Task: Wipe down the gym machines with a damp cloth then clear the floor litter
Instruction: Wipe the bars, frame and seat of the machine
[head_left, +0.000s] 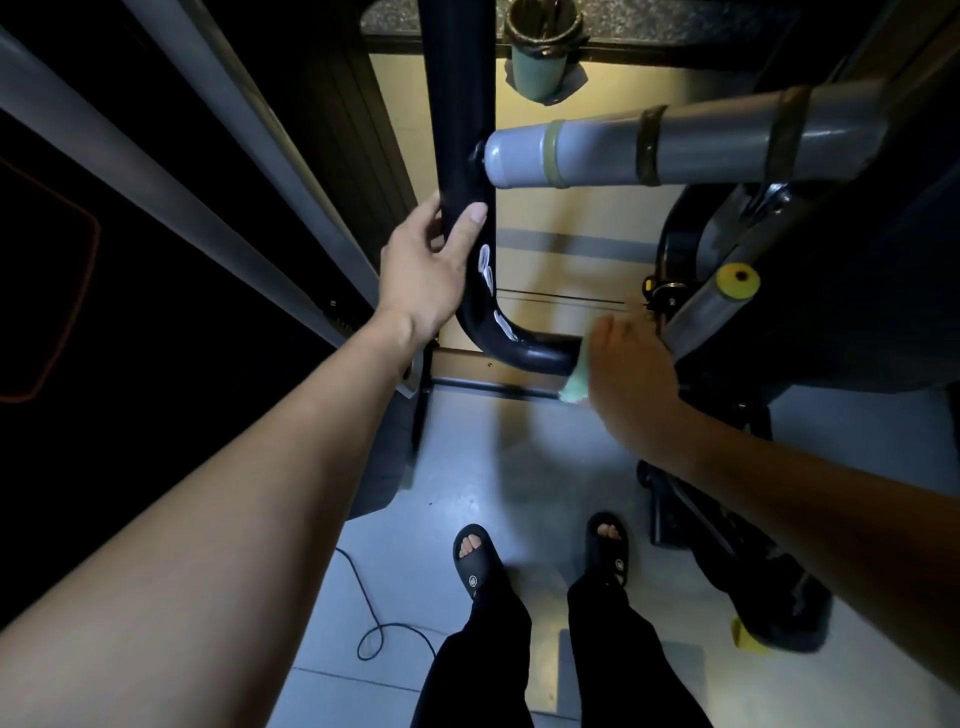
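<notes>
Nearest the camera, two feet in black open-toed slide sandals (477, 560) are planted on the pale grey tiled floor (519, 483), with a thin dark cable (370, 613) looped on the tiles to the left of them. A small yellow scrap (748, 635) is seen by the machine's base at lower right; it is judged to be litter not yet cleared. Above the feet, the right hand (631, 374) is closed around a pale green damp cloth (577, 375), which is pressed against the lower horizontal run of the glossy black curved steel tube (470, 291). The left hand (427, 265) is wrapped around the upright run of the same tube, thumb across the front, just below a grey padded roller (675, 148) fixed to it. Worn white decals sit on the bend between the hands. A yellow-capped grey bar (732, 283) lies just beyond the right hand. Farthest off, a green bin lined with a dark bag (540, 57) stands against the wall. Risk noted: the cloth is held near a thin taut cable and could snag; drips could leave the tiles slick underfoot.
</notes>
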